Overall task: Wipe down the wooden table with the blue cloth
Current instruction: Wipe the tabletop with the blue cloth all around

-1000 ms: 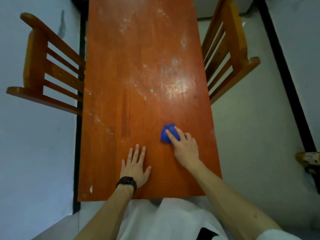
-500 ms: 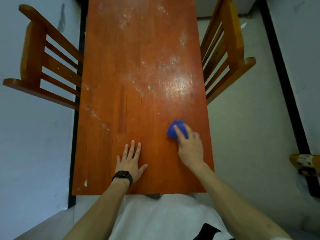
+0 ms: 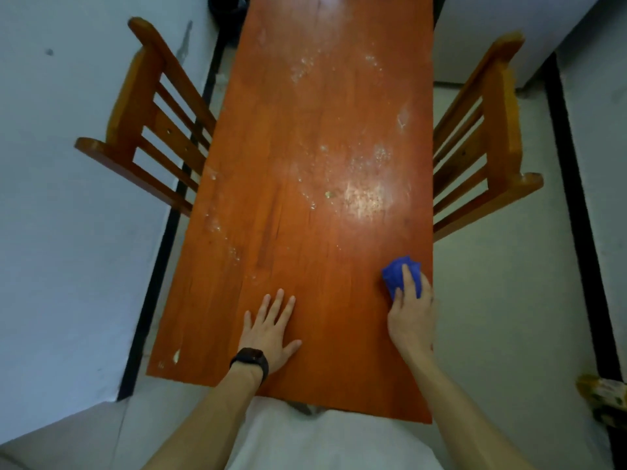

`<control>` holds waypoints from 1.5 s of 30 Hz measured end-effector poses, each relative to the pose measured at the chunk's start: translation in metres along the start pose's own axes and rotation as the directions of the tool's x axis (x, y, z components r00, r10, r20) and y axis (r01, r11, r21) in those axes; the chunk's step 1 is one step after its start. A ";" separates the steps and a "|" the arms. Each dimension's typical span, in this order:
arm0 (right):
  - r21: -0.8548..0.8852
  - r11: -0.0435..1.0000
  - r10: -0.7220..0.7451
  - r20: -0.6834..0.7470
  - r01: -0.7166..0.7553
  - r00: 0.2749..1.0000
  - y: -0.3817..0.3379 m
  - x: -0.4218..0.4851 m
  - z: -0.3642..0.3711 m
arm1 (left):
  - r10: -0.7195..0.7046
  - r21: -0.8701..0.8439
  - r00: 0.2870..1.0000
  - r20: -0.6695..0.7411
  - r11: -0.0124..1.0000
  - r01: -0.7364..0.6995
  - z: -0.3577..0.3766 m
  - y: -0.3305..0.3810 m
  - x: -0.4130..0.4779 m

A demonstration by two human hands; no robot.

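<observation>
A long reddish wooden table point(image 3: 305, 164) runs away from me, with white smears and specks across its middle and far part. A bunched blue cloth point(image 3: 395, 273) lies near the table's right edge. My right hand point(image 3: 412, 313) presses on it, fingers laid over the cloth and thumb at its left side. Flat on the near middle of the table rests my left hand point(image 3: 269, 329), fingers spread, with a black watch on the wrist.
A wooden slat-back chair point(image 3: 146, 123) stands against the table's left side and another chair point(image 3: 488, 144) against its right side. A white wall is close on the left. Pale floor lies to the right, with a small object point(image 3: 602, 396) at the far right edge.
My right hand has slid the blue cloth to the right, from the near middle of the table to its right edge. My left hand has stayed flat in place.
</observation>
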State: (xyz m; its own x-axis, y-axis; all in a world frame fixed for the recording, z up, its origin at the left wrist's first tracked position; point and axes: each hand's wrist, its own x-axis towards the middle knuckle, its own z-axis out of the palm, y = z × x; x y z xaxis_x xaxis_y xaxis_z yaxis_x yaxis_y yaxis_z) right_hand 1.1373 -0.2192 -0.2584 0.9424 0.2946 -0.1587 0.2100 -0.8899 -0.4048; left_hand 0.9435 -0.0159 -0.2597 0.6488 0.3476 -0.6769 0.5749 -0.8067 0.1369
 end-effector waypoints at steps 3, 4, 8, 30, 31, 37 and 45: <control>0.005 0.966 -0.259 0.103 0.260 0.960 -0.051 -0.015 0.027 | -0.079 -0.069 0.993 -0.082 0.995 0.074 -0.002 -0.011 -0.005; 0.016 0.944 -0.327 0.144 0.329 0.934 -0.068 -0.020 0.035 | -0.133 -0.109 0.985 -0.109 0.987 0.121 -0.002 -0.019 -0.007; 0.005 0.847 -0.510 0.290 0.531 0.810 -0.125 -0.040 0.064 | -0.300 -0.210 0.942 -0.150 0.941 0.266 -0.007 -0.069 -0.017; -0.151 0.964 0.222 0.000 -0.219 0.975 -0.142 0.027 0.056 | -0.187 -0.204 0.981 0.050 0.960 0.193 0.003 -0.193 -0.012; -0.137 0.979 0.151 -0.006 -0.151 0.988 -0.154 0.020 0.060 | -0.184 -0.208 0.982 0.049 0.959 0.190 0.003 -0.194 -0.011; -0.103 0.771 -0.584 0.277 0.628 0.763 -0.250 -0.056 0.131 | -0.183 -0.225 0.981 0.063 0.955 0.193 0.005 -0.193 -0.009; -0.302 0.784 -0.428 0.372 0.543 0.824 -0.231 -0.017 0.120 | -0.169 -0.230 0.985 0.040 0.958 0.174 0.004 -0.196 -0.012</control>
State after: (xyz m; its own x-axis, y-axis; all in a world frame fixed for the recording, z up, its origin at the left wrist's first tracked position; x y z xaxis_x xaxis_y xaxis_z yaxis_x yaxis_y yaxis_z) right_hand 1.0412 0.0229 -0.2699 0.5899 0.7527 -0.2924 0.7547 -0.6427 -0.1318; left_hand 0.8208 0.1358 -0.2813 0.5218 0.4601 -0.7184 0.7779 -0.6023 0.1793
